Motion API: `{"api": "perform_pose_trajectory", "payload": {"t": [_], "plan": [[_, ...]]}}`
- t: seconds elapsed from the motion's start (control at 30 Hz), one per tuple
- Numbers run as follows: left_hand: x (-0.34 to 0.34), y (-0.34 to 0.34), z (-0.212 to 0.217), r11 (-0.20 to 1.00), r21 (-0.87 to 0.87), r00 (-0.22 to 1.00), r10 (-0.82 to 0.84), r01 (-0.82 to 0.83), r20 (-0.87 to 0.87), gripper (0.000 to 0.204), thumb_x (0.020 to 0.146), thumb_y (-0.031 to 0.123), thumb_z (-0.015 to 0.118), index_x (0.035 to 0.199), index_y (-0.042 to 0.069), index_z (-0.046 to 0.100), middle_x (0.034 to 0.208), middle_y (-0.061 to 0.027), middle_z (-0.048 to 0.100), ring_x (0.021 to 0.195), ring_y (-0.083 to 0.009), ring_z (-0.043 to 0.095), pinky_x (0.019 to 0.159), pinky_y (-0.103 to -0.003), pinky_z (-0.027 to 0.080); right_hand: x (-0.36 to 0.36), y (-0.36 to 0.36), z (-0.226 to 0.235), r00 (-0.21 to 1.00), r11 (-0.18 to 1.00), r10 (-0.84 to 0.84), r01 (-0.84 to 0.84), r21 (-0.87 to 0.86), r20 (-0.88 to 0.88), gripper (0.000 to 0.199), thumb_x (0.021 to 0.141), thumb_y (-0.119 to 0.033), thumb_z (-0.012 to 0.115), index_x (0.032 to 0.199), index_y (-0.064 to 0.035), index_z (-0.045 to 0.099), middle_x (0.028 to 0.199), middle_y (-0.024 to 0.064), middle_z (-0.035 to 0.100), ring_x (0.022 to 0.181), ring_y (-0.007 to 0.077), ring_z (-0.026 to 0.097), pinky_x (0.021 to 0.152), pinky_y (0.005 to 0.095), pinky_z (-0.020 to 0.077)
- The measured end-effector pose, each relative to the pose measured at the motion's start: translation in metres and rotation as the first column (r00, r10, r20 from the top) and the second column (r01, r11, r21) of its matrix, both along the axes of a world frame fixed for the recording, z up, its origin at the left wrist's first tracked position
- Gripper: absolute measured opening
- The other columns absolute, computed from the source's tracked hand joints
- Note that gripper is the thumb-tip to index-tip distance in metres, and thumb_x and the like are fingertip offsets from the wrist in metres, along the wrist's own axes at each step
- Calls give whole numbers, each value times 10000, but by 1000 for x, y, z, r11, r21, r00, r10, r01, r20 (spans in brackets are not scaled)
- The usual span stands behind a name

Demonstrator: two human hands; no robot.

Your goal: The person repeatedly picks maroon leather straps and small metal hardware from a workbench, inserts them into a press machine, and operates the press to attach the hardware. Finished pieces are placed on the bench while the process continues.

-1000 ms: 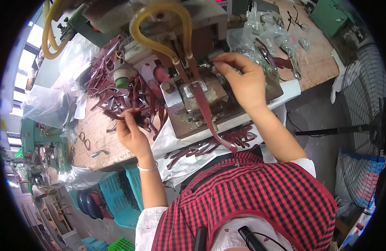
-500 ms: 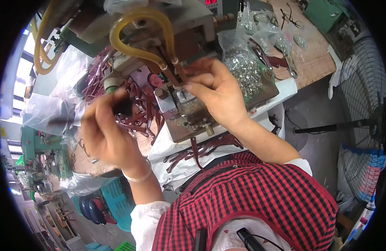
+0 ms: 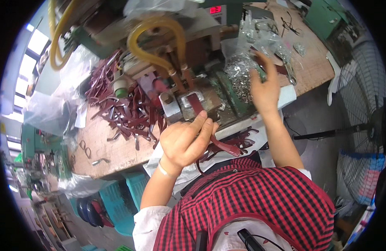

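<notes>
My left hand [image 3: 181, 144] pinches a dark red eyeglass temple [image 3: 227, 147] between thumb and fingers. The temple's straight end lies on a small metal fixture [image 3: 185, 101] beneath the machine's two copper-coloured prongs [image 3: 186, 78]; its curved end points toward my apron. To the right, my right hand [image 3: 266, 93] hovers at the heap of tiny silver metal parts [image 3: 239, 83], thumb and forefinger apart. Nothing shows between them, though some fingers are hidden. A big pile of similar temples [image 3: 132, 113] covers the bench left of the fixture.
A looped yellow hose [image 3: 134, 37] hangs above the fixture. More temples [image 3: 247, 140] rest on white cloth near my apron. Clear plastic bags [image 3: 260, 33] lie at the back right. A black fan [image 3: 362, 83] stands right of the bench, and a blue crate [image 3: 117, 205] sits lower left.
My left hand has come right from the pile to the fixture, where it now holds a temple. My right hand has left the prongs and moved right to the tiny metal parts.
</notes>
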State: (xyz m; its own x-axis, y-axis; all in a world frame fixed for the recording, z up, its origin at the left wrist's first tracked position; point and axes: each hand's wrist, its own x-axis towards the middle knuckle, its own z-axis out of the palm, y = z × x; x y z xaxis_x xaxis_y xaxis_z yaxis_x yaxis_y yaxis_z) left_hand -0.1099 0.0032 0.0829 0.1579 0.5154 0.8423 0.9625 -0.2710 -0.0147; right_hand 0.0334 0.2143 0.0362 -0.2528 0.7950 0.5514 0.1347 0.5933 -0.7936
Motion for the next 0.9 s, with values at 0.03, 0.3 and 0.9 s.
{"api": "perform_pose_trajectory", "payload": {"t": [0.03,0.3,0.9], "plan": [[-5,3,-5,999,28,1000,-22,22,-13,292,738,49,883,988,75,734,1001,-115,767,608,-170,648,506,-282,484,13,18,-22,997,997,-47,42,-71,-66,459,883,-36,672,1338,-28,609,1237,172,686,1203,259,646,1055,361,469],[-8,-2,-17,999,51,1000,-2,1,21,281,749,75,877,992,87,736,1037,-92,764,588,-142,622,490,-268,459,53,-22,-27,834,936,-174,-26,352,523,253,792,-104,786,1037,-62,736,967,133,702,947,354,624,851,447,503],[-201,-42,-102,627,-292,677,728,-722,-107,255,753,74,725,982,160,798,1291,-70,682,1078,-345,606,994,-460,476,0,4,-34,901,948,-216,101,302,376,103,852,-120,740,931,-57,720,909,116,699,906,346,646,805,453,503]]}}
